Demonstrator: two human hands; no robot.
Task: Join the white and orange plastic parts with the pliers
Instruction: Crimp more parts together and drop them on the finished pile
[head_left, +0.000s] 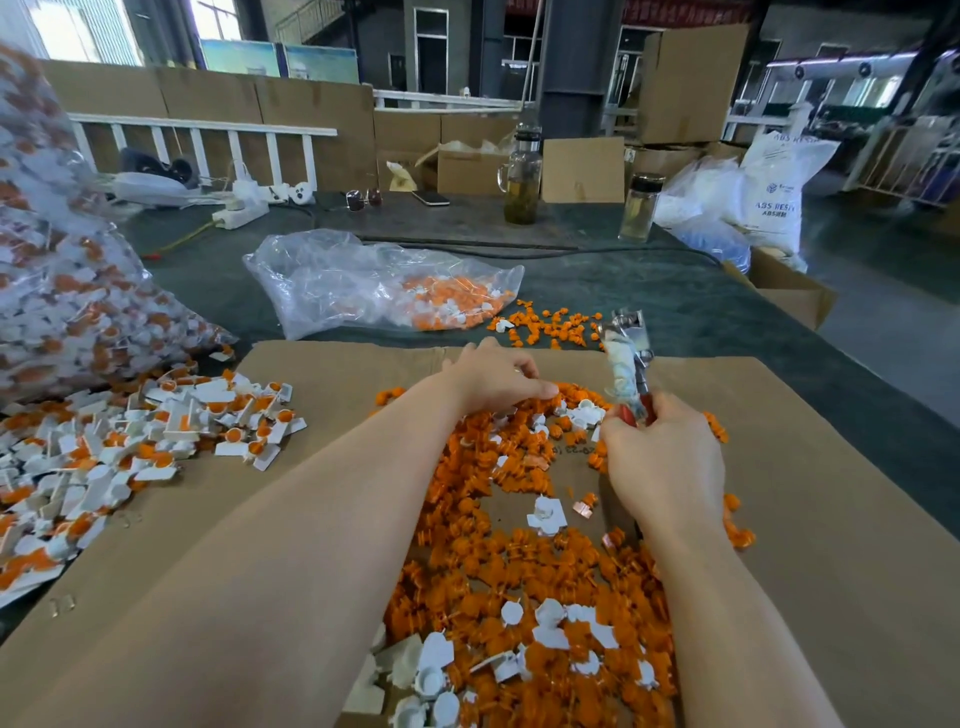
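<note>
A broad pile of loose orange parts (519, 561) covers the middle of the cardboard sheet (831, 519), with loose white parts (545, 514) mixed in. My right hand (665, 457) grips the red handles of the pliers (626, 358), whose metal head points up and away. My left hand (498, 376) reaches into the far edge of the orange pile, fingers curled down onto the parts; I cannot tell whether it holds one. Joined white-and-orange pieces (156, 431) lie heaped at the left.
A big clear bag of joined pieces (62, 291) stands at far left. Another clear bag (374, 286) with orange and white parts lies beyond the cardboard, with scattered orange parts (550, 322) beside it. Two glass bottles (522, 182), a phone and a power strip sit at the back.
</note>
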